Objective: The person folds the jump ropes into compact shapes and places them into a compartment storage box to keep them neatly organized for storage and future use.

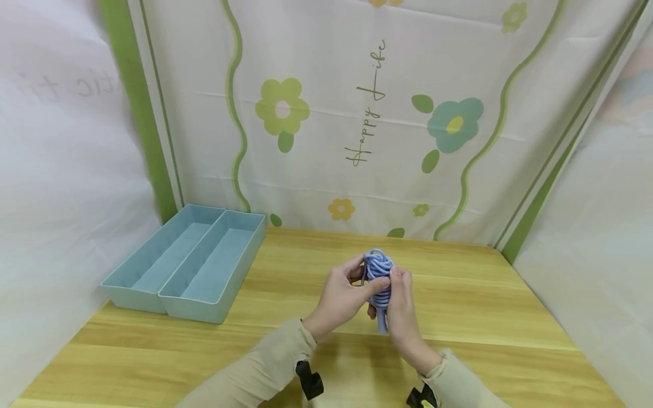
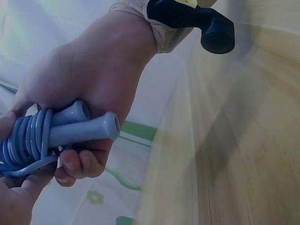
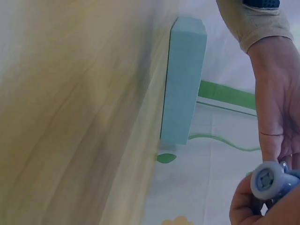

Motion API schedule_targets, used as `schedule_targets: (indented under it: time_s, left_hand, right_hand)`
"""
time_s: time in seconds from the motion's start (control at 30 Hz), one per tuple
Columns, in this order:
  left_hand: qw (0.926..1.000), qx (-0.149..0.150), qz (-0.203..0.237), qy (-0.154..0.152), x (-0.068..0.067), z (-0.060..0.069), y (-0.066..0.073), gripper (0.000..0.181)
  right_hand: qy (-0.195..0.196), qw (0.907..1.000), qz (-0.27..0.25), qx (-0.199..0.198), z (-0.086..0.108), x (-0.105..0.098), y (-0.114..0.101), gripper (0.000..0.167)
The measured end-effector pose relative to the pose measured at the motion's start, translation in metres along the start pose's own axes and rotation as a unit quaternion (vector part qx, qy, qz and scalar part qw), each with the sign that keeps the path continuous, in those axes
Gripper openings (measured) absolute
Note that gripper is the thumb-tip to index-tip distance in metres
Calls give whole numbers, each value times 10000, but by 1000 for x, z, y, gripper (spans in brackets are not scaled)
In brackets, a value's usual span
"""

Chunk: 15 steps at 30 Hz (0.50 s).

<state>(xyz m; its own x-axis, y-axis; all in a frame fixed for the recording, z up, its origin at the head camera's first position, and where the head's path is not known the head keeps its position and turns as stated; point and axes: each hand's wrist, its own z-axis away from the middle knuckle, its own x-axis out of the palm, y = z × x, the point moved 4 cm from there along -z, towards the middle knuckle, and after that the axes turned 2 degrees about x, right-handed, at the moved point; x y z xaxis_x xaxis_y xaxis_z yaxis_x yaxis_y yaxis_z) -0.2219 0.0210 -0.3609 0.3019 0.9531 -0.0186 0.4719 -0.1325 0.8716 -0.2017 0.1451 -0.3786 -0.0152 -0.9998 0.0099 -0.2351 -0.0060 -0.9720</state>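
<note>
A blue jump rope (image 1: 378, 266) is bundled up, its cord wound in many turns around its two handles. Both hands hold it above the table, handle ends pointing down toward the person. My left hand (image 1: 338, 296) grips the bundle from the left, thumb laid across the coils. From the other side my right hand (image 1: 403, 311) holds it, fingertips at the upper turns. The left wrist view shows the flared handles (image 2: 84, 133) sticking out of the coils, with right-hand fingers curled beneath. In the right wrist view one round handle end (image 3: 267, 180) faces the camera.
Two light-blue trays (image 1: 224, 306) stand side by side at the table's left. The wood-grain table (image 1: 459, 300) meets a flower-printed curtain (image 1: 316, 170) at the back. White sheets hang at both sides. A black device (image 1: 309, 381) is strapped at each wrist.
</note>
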Motion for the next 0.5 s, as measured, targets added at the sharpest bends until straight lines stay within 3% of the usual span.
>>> schedule_targets:
  time_s: [0.27, 0.5]
  left_hand:
    - [9998, -29, 121, 164, -4, -1, -4, 46]
    - [9994, 2, -28, 359, -5, 0, -4, 43]
  right_hand:
    - [285, 9979, 570, -115, 0, -4, -7, 48]
    - [477, 9975, 432, -276, -2, -3, -8, 45]
